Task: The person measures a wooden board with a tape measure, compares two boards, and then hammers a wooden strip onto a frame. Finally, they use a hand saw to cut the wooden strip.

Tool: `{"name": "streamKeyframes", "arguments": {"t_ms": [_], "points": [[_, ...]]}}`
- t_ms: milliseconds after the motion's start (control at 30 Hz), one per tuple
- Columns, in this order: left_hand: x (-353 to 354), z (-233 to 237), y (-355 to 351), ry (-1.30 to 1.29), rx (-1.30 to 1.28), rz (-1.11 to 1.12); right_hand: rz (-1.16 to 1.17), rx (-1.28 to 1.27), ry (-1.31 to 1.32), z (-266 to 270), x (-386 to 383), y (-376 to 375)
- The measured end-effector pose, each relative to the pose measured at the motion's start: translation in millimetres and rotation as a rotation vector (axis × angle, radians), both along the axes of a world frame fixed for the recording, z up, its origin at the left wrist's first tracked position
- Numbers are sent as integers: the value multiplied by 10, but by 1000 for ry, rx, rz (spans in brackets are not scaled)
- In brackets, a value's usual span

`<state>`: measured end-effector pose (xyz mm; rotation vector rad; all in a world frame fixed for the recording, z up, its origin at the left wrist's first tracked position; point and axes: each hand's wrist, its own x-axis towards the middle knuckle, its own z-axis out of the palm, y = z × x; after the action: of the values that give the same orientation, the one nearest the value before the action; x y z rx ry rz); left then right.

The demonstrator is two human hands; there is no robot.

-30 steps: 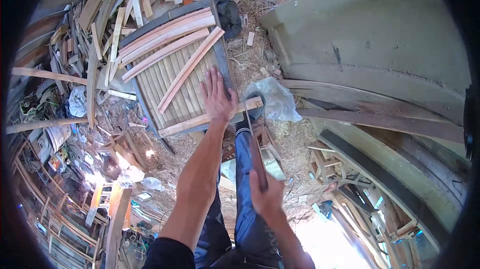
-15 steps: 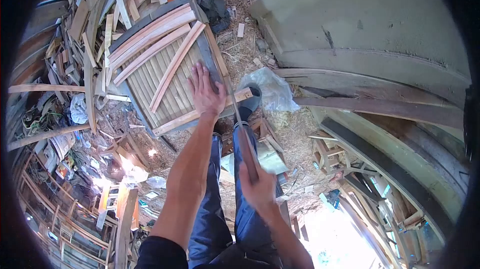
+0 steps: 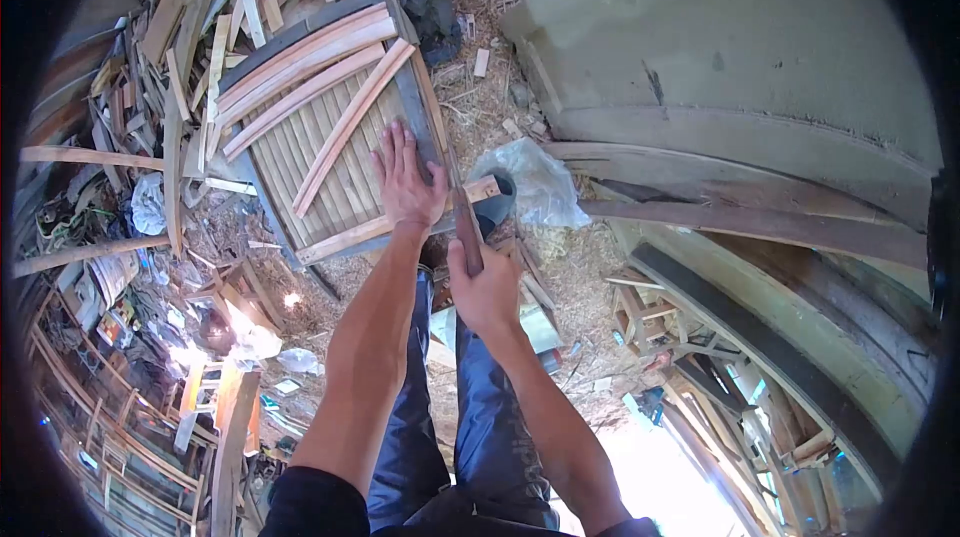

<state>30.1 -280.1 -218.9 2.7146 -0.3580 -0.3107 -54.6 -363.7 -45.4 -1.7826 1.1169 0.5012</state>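
Observation:
My left hand (image 3: 411, 182) lies with its fingers spread on a slatted wooden panel (image 3: 270, 172), near its right edge, with a light wooden strip (image 3: 350, 239) along the near edge under the wrist. My right hand (image 3: 485, 287) is wrapped round the brown handle (image 3: 466, 227) of a long narrow tool. The tool points away from me, across the strip's right part; its far end is hard to make out. Several curved pinkish wood strips (image 3: 345, 127) rest on the panel. A shoe (image 3: 497, 199) shows by the strip's right end.
Scrap wood (image 3: 185, 37) is heaped at the upper left. A clear plastic bag (image 3: 530, 182) lies right of the panel. Large grey-green curved boards (image 3: 730, 57) fill the right side. Small wooden frames (image 3: 650, 312) stand at the lower right.
My right hand has moved forward and slightly left with the tool, closer to the panel. My left hand stays on the panel. The view has shifted slightly.

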Motion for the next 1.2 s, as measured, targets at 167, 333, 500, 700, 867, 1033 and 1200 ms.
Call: {"name": "streamKeyframes", "arguments": {"t_ms": [167, 333, 500, 700, 867, 1033, 1200], "points": [[16, -6, 33, -6, -16, 2, -115, 62, -109, 869, -647, 107], [12, 10, 7, -1, -28, 8, 18, -91, -124, 128, -50, -13], [22, -7, 36, 33, -14, 18, -113, 27, 16, 644, -337, 110], [-19, 4, 30, 36, -31, 10, 26, -64, 8, 175, -37, 10], [8, -29, 48, 59, 1, 10, -73, -97, -87, 369, -174, 128], [-4, -30, 40, 27, -63, 10, -43, -66, 19, 704, -419, 139], [18, -5, 43, -9, -52, -16, -11, -204, -275, 54, 114, 27]]}}
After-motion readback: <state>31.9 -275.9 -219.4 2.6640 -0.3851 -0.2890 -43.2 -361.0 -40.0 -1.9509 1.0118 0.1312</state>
